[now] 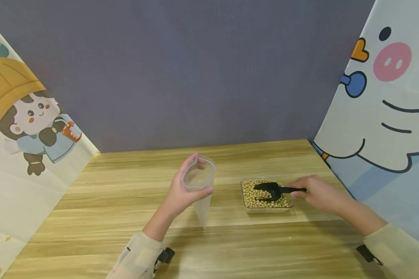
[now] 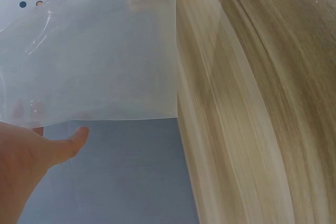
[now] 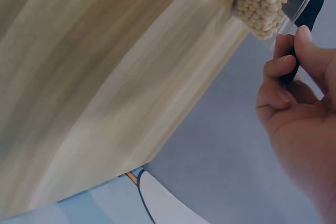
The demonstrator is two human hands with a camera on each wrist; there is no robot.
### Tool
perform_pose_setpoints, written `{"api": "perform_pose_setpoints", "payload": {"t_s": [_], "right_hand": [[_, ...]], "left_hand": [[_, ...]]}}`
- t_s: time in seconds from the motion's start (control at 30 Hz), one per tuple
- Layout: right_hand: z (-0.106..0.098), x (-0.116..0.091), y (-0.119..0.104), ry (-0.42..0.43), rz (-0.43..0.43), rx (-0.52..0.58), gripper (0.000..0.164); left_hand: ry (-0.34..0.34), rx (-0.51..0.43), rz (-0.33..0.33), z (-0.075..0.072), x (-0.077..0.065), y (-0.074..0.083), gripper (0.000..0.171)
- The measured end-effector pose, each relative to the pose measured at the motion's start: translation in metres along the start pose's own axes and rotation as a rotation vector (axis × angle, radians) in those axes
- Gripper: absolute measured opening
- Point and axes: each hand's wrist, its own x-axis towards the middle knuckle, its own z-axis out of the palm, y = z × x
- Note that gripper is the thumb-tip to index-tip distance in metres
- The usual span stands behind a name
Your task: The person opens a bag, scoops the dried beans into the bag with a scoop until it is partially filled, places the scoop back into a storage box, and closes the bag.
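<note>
My left hand (image 1: 181, 190) holds a translucent plastic bag (image 1: 203, 209) by its mouth, thumb on the near side and fingers at the far side. The mouth is spread into a round opening, and the bag hangs down over the table. In the left wrist view the bag (image 2: 100, 61) looks flat and smooth. My right hand (image 1: 322, 193) grips the handle of a black scoop (image 1: 274, 190). The scoop's head sits among pale yellow soybeans (image 1: 249, 197) in a clear rectangular container (image 1: 267, 210), right of the bag.
Both the bag and the container are at a wood-grain table (image 1: 118, 205). A grey panel (image 1: 202, 77) rises behind it. Printed cartoon panels stand at the left (image 1: 7, 162) and right (image 1: 370, 128).
</note>
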Motion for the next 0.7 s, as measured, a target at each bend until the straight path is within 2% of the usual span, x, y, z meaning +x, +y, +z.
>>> {"api": "perform_pose_setpoints", "payload": {"t_s": [0.23, 0.47, 0.6, 0.7], "right_hand": [[0.003, -0.008, 0.014, 0.097, -0.002, 0.043, 0.033], [0.006, -0.016, 0.028, 0.126, 0.077, 0.108, 0.034], [0.004, -0.016, 0.031, 0.129, 0.083, 0.14, 0.035], [-0.003, -0.015, 0.028, 0.158, 0.066, 0.116, 0.034]], "left_hand": [[-0.003, 0.0, -0.001, 0.001, 0.001, 0.0, 0.1], [-0.038, 0.021, -0.025, 0.002, 0.003, 0.0, 0.1], [-0.053, 0.02, -0.038, 0.004, 0.004, -0.001, 0.1], [-0.066, 0.024, -0.055, 0.007, 0.006, -0.001, 0.101]]}}
